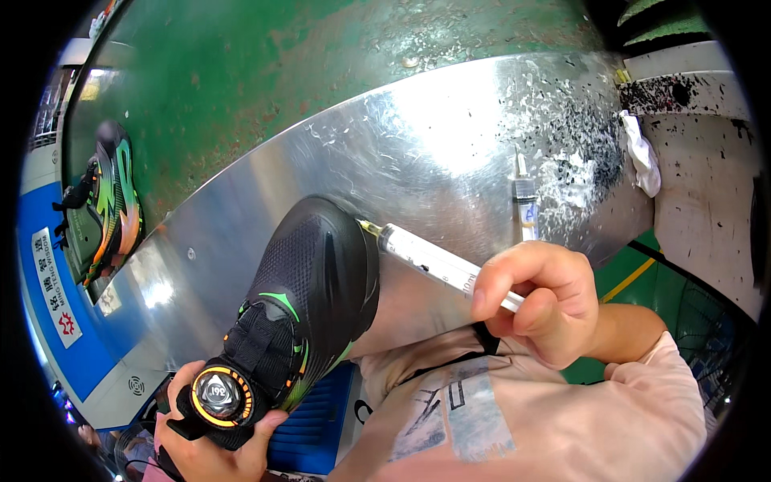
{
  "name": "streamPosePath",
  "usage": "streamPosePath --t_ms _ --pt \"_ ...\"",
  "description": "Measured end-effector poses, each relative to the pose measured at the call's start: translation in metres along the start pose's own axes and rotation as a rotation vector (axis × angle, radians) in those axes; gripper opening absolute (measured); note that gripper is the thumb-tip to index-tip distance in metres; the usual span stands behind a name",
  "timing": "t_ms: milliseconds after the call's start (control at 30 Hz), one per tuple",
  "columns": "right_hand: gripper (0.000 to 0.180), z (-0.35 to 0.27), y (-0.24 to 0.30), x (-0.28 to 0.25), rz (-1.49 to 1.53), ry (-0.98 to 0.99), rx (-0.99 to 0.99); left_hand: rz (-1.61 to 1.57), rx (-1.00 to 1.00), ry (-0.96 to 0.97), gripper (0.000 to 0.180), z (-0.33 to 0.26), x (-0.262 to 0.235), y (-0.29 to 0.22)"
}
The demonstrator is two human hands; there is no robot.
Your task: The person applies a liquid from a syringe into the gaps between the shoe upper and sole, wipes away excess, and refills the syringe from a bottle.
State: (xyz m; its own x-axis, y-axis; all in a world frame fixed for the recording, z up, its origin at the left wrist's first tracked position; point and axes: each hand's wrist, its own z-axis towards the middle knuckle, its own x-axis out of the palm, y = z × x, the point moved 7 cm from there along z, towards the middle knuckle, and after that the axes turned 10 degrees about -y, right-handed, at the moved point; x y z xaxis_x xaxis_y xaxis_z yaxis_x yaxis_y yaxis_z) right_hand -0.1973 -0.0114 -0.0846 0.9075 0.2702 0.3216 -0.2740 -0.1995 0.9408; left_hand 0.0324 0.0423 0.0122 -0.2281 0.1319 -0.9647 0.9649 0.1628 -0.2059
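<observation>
A black sneaker (315,269) with green and orange accents and a round dial at its ankle is held up over the metal sheet, toe pointing away. My left hand (205,454) is closed around its heel and collar, fingers on one side and thumb on the other. Between the bent fingers and thumb of my right hand (554,301) is a clear syringe (434,261). Its yellowish tip is at the right edge of the toe, where upper meets sole; whether it touches, I cannot tell.
The shiny metal sheet (241,201) borders a worn green surface (241,88). A second syringe (526,205) lies on the sheet near black and white smears. A crumpled white cloth (641,157) hangs at the right. Another colourful sneaker (120,201) stands far left beside a blue panel (60,257).
</observation>
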Motion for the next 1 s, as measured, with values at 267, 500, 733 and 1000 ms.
streamPosePath --t_ms 267,500,733,1000 --pt "0.026 -0.004 -0.001 0.003 -0.011 0.051 -0.039 -0.059 -0.088 -0.044 0.037 -0.013 0.009 -0.006" --pt "0.036 -0.005 0.002 0.008 -0.105 -0.036 -0.07 -0.104 -0.102 -0.12 0.038 -0.019 0.012 -0.017" --pt "0.022 -0.013 0.003 0.012 -0.072 0.018 -0.108 -0.135 -0.183 -0.198 0.047 -0.023 0.017 -0.02" --pt "0.019 -0.022 0.003 0.017 -0.192 0.013 -0.124 -0.105 -0.186 -0.234 0.047 -0.016 0.027 -0.034"
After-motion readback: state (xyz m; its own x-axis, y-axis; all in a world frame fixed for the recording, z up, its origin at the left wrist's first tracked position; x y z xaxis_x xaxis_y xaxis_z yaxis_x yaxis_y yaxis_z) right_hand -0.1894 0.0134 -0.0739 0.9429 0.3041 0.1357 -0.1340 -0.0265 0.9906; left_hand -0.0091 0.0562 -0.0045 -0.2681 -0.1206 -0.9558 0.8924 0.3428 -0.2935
